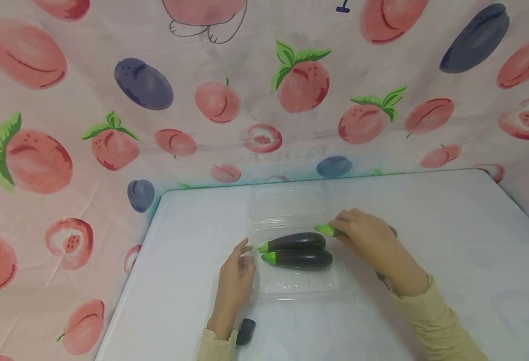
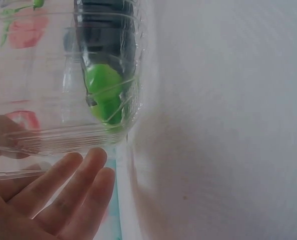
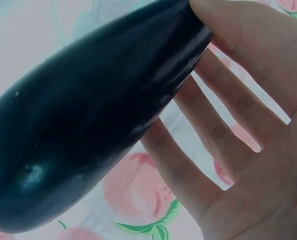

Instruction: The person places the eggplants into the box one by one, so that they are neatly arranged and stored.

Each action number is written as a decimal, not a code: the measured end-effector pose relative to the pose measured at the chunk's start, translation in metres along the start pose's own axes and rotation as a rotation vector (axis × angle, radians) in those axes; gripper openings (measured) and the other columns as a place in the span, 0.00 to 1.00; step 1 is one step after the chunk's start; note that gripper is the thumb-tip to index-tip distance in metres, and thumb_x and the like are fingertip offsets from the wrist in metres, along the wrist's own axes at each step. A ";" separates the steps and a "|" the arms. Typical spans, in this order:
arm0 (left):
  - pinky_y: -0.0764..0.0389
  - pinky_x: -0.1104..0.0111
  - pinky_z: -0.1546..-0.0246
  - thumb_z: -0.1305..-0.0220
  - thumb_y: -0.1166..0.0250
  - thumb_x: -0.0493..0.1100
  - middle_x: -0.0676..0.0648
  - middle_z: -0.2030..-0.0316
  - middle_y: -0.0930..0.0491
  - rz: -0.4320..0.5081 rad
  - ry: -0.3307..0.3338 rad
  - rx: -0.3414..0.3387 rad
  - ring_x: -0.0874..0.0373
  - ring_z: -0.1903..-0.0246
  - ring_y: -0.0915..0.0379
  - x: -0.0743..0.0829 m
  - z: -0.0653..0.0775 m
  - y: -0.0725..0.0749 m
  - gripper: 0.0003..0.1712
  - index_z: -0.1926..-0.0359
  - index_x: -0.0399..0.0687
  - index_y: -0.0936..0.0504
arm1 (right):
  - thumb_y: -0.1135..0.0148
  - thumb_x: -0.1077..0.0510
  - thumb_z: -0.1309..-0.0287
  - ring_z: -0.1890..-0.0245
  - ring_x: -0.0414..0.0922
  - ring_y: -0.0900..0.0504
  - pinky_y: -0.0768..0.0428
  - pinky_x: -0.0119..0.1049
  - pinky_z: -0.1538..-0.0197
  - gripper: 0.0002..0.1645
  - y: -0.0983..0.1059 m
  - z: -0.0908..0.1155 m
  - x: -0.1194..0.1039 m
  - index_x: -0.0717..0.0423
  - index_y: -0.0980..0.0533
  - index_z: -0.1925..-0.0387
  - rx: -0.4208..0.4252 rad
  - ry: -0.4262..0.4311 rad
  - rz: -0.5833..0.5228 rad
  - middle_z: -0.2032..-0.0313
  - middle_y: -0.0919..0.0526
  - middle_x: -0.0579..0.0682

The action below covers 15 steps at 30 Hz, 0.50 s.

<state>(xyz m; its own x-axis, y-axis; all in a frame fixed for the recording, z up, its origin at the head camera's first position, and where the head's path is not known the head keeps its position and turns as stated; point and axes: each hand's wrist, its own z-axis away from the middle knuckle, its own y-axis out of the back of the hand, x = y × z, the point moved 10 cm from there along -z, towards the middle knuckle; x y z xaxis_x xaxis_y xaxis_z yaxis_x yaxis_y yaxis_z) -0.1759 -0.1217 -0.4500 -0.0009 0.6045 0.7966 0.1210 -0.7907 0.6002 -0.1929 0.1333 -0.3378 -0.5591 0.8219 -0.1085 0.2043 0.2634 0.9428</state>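
Two dark eggplants with green stem ends, the rear one [image 1: 296, 241] and the front one [image 1: 303, 259], lie side by side in a clear plastic clamshell container [image 1: 291, 298]. Its lid [image 1: 289, 203] is folded back. My right hand [image 1: 368, 238] holds a third eggplant [image 3: 88, 100] between thumb and fingers, above the container's back right side. Only its green end shows in the head view. My left hand [image 1: 237, 281] is at the container's left edge with its fingers extended; whether they touch the rim is hard to tell.
The container stands on a white table [image 1: 449, 250]. A fruit-printed cloth [image 1: 246, 60] hangs behind the table and along its left side. A black device [image 1: 246, 332] sits at my left wrist.
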 end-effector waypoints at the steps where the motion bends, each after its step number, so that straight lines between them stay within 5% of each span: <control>1: 0.19 0.57 0.45 0.28 0.44 0.43 0.50 0.42 0.20 0.001 0.000 0.000 0.54 0.47 0.20 0.000 0.000 0.000 0.27 0.30 0.53 0.32 | 0.23 0.64 0.54 0.60 0.49 0.17 0.14 0.44 0.59 0.19 0.001 0.000 -0.001 0.57 0.15 0.56 0.002 0.001 -0.002 0.62 0.15 0.50; 15: 0.18 0.57 0.46 0.28 0.44 0.41 0.49 0.42 0.20 -0.001 -0.024 0.008 0.54 0.48 0.20 0.002 -0.001 0.000 0.26 0.30 0.51 0.31 | 0.22 0.64 0.54 0.60 0.47 0.17 0.14 0.43 0.58 0.19 0.005 -0.006 -0.017 0.56 0.15 0.56 0.013 0.024 -0.030 0.61 0.15 0.49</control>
<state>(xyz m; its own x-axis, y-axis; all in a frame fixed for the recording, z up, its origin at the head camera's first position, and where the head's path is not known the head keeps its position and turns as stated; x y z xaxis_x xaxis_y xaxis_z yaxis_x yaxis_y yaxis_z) -0.1764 -0.1210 -0.4481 0.0230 0.6073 0.7942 0.1284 -0.7896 0.6000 -0.1875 0.1175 -0.3292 -0.5843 0.8012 -0.1293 0.1971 0.2947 0.9350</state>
